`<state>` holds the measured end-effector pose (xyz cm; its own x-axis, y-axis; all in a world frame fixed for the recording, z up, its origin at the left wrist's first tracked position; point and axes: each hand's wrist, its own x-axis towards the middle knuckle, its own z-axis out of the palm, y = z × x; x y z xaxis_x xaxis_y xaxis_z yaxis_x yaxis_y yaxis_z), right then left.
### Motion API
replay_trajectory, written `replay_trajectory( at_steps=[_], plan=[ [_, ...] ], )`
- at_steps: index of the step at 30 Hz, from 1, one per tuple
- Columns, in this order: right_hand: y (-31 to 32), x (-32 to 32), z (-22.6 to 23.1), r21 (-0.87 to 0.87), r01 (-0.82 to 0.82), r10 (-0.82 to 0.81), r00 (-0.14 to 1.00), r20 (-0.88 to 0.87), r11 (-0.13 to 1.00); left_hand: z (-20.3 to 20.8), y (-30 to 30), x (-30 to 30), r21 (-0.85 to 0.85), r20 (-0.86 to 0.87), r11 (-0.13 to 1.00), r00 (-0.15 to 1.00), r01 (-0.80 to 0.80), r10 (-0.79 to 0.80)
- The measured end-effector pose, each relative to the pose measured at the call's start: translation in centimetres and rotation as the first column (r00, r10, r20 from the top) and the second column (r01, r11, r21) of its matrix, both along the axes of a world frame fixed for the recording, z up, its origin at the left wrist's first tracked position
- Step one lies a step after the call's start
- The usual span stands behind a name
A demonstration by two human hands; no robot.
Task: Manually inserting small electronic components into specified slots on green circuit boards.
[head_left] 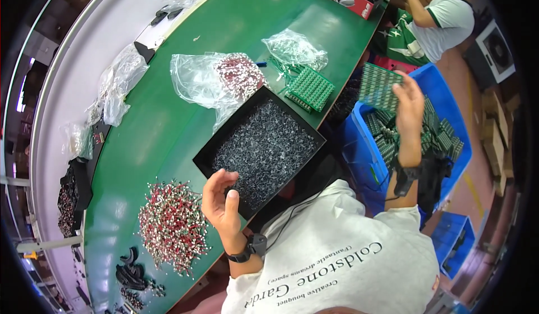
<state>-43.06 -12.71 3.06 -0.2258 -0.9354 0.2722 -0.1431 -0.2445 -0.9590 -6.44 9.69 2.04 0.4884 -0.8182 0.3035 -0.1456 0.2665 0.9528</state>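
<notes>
Upper right: right hand (410, 103) grips green board (377, 86) above blue bin (355, 137). Lower centre: left hand (221, 206) loosely spread, by black tray (295, 119).

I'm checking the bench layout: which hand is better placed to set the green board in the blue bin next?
Probably the right hand: it holds the green board and appears near the blue bin. The left hand, seemingly empty, is farther off, by the black tray.

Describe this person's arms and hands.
The left hand and right hand are bare. Each wrist has a black strap with a boxy device; a thin dark cable runs near the left one. Pale sleeves end near the elbows.
</notes>
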Motion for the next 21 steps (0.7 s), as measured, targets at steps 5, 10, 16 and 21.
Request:
replay_trajectory(
  at_steps=[5,10,16,21],
  plan=[
    [4.4,15.0,-0.4,0.000,-0.695,0.512,0.530,0.676,0.719,2.9,-0.6,-0.2,-0.064,-0.248,0.984,0.953,0.164,-0.175],
    [9.8,23.5,1.2,0.020,-0.919,0.509,0.236,0.828,0.394,3.5,-2.0,-0.3,-0.217,-0.379,0.962,0.893,0.169,-0.242],
    [11.5,25.9,1.9,-0.020,-0.871,0.852,0.476,0.220,0.492,3.2,-2.4,0.6,-0.315,-0.454,0.947,0.866,0.062,-0.208],
    [9.6,25.0,2.7,-0.219,-0.813,0.768,0.582,-0.267,0.539,2.2,-2.6,0.3,-0.306,-0.343,0.951,0.926,0.051,-0.160]
  ],
)
